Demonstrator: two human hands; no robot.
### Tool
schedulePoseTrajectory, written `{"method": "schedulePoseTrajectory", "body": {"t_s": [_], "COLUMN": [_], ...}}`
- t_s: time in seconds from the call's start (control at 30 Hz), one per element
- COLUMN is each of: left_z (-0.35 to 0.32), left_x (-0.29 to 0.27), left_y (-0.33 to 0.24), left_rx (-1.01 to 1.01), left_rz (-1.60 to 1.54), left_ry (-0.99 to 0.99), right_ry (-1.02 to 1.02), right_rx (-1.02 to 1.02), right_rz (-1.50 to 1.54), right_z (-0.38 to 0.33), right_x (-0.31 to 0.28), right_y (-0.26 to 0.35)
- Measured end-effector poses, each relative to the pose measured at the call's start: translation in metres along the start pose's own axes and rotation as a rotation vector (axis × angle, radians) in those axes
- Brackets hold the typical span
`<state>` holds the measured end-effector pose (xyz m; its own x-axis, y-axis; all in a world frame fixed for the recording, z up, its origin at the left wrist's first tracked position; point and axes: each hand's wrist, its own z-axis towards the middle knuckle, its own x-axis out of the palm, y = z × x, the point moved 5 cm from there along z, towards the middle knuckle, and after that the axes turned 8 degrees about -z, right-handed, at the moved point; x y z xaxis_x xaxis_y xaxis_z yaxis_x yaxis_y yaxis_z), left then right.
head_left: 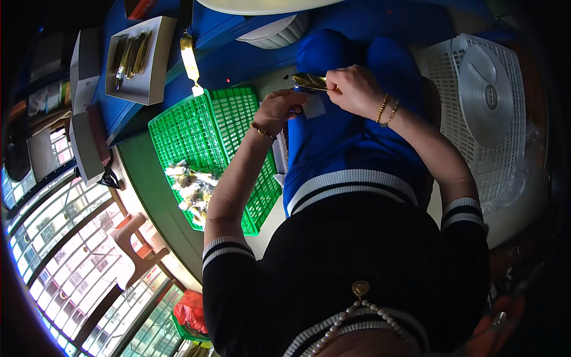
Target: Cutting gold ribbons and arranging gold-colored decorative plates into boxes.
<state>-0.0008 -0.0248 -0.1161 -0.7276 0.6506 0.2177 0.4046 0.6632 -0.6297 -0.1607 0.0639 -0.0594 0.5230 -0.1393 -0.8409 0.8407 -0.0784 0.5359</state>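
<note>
Daylight is entering through barred windows (pixel 71 268), lower left, glaring nearly white; the right margin is lying in deep shadow; fisheye distortion is curving straight edges near the rim.

Right hand (pixel 355 90) over lap (pixel 348 146), basket (pixel 190 128) left, crate (pixel 449 89) right

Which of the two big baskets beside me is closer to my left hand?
The green basket on your left, near your left hand, with shiny pieces inside; the white basket is over on your right.
</note>
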Motion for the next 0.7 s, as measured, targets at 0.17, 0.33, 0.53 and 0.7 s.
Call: {"method": "schedulePoseTrajectory", "body": {"t_s": [0.17, 0.33, 0.53, 0.7], "left_z": [0.007, -0.004, -0.009, -0.013], "left_x": [-0.015, -0.005, 0.003, 0.007], "left_y": [-0.014, -0.043, -0.054, -0.055], "left_rx": [0.051, 0.120, 0.144, 0.156], "left_rz": [-0.325, -0.510, -0.551, -0.556], "left_ry": [0.174, 0.010, 0.011, -0.006], "right_ry": [-0.184, -0.216, -0.234, -0.275], "right_rx": [-0.023, -0.078, -0.111, -0.123], "right_rz": [0.062, -0.012, -0.055, -0.099], "right_z": [-0.027, -0.047, -0.043, -0.037], "right_x": [-0.044, -0.059, -0.057, -0.055], "right_y": [-0.008, -0.003, 0.008, 0.013]}}
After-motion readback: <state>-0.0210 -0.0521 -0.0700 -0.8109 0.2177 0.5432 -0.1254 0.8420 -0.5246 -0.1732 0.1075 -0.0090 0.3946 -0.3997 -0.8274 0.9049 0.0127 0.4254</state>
